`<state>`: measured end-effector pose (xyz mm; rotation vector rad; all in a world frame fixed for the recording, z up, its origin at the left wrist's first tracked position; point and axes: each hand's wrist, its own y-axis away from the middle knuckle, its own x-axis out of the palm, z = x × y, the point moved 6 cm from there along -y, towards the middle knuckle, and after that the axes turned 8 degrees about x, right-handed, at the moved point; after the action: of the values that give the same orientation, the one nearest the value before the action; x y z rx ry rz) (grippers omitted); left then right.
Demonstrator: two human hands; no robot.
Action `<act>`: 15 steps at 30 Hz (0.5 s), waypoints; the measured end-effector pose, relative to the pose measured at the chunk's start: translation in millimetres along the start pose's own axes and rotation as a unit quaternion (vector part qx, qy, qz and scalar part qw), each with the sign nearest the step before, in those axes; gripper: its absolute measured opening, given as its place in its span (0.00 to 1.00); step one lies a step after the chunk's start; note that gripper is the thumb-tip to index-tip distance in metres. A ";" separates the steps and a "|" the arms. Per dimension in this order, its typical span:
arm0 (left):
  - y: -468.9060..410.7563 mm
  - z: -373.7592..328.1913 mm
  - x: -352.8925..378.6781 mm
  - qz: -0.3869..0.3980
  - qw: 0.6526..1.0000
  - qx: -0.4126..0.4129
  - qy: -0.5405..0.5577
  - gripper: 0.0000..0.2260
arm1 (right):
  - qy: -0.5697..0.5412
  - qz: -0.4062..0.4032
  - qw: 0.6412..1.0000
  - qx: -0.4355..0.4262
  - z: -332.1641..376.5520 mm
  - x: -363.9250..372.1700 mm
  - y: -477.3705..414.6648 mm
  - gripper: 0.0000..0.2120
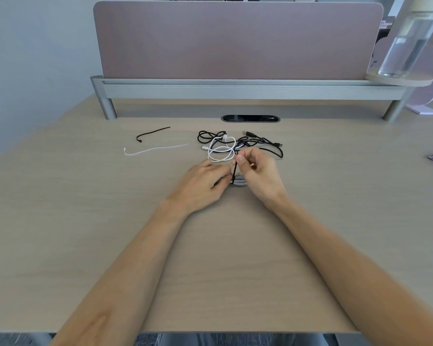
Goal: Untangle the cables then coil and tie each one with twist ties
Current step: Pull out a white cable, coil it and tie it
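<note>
Head view: left hand (pixel 205 182) pins a grey coil (pixel 239 182) on the desk (pixel 85 221); right hand (pixel 256 171) pinches a black tie (pixel 235 171) around it. Tying is underway, I judge; next comes twisting it closed. Black cable (pixel 260 141) and white cable (pixel 221 151) lie tangled behind.

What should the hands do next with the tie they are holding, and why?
Probably twist the black tie closed. The right hand pinches its upper end, and the left hand steadies the grey coiled cable it crosses. It does not look fastened yet, though the fingers hide part of it.
</note>
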<state>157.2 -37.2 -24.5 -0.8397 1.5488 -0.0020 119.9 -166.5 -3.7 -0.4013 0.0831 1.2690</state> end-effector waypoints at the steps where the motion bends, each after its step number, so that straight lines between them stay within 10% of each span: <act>1: 0.6 -0.9 -0.3 -0.003 1.000 -0.003 0.003 0.11 | 0.001 -0.001 1.000 -0.001 -0.1 0.1 -0.2 0.05; 15: -12.3 10.8 5.9 -0.039 0.985 -0.036 0.166 0.08 | -0.044 -0.052 0.997 -0.023 13.2 -2.9 11.8 0.11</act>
<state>173.1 -44.1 -25.9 -0.9941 1.8348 -0.1520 105.9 -161.9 6.4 -0.3839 -0.0424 1.1852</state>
